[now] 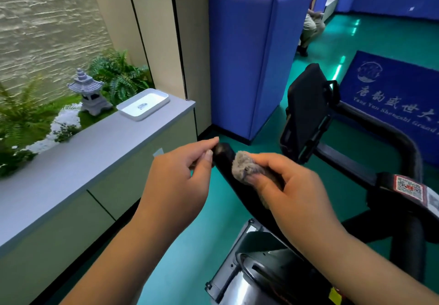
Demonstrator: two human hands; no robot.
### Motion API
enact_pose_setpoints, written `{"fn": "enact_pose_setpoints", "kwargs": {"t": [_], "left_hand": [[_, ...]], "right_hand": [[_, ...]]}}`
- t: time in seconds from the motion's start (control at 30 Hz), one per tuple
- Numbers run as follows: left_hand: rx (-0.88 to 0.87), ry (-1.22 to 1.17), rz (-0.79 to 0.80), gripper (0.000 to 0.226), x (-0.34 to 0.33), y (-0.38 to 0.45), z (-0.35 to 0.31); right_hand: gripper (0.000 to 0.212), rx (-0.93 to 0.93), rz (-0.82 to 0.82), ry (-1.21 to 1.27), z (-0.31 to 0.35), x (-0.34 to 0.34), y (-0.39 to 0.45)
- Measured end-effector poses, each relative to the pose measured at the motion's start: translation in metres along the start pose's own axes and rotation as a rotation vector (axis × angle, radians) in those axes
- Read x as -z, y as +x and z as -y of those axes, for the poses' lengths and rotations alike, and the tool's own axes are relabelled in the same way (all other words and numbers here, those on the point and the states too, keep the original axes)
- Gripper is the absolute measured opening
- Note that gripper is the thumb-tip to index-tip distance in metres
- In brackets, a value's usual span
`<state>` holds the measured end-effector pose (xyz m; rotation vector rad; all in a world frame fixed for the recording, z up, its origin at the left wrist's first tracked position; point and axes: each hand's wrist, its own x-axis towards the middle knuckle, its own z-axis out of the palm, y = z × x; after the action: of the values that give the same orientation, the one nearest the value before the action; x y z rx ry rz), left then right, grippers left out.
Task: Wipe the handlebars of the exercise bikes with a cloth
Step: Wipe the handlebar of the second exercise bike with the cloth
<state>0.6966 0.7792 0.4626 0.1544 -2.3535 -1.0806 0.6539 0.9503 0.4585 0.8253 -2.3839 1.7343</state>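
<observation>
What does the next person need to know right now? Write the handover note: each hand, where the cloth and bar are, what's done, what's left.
Left hand: fingers pinching the rounded end of the black handlebar, steadying it.
Right hand: shut on the grey cloth, pressing it onto the bar just below that end.
Bike: its console sits at the middle, with the far bar curving round to the right.
Done: cannot tell from this view how much has been wiped.
Left: run the cloth down this bar, then the far bar; no other bikes are in view.
</observation>
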Motion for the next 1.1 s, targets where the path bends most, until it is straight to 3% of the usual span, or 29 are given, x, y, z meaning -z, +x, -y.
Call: {"fn": "enact_pose_setpoints", "kwargs": {"t": [0.23, 0.43, 0.53, 0.7, 0.87, 1.1], "left_hand": [[0.040, 0.080, -0.018, 0.038, -0.003, -0.003, -0.009], [0.055, 0.183, -0.024, 0.032, -0.003, -0.007, -0.013], [0.060, 0.208, -0.020, 0.034, -0.004, -0.008, -0.015], [0.026, 0.231, -0.038, 0.036, -0.008, -0.008, -0.017], [0.008, 0.244, -0.045, 0.036, -0.007, -0.008, -0.014], [-0.006, 0.273, -0.047, 0.032, -0.006, -0.005, -0.015]], "right_hand": [[0.028, -0.012, -0.038, -0.011, 0.008, -0.019, 0.033], [0.018, -0.149, 0.102, -0.078, -0.008, 0.005, 0.003], [0.019, -0.200, 0.111, 0.004, -0.008, 0.004, 0.011], [0.017, -0.147, 0.101, -0.053, -0.001, -0.017, 0.043], [0.018, -0.184, 0.178, -0.151, -0.018, 0.003, 0.013], [0.015, -0.058, 0.081, -0.104, 0.003, -0.012, 0.036]]}}
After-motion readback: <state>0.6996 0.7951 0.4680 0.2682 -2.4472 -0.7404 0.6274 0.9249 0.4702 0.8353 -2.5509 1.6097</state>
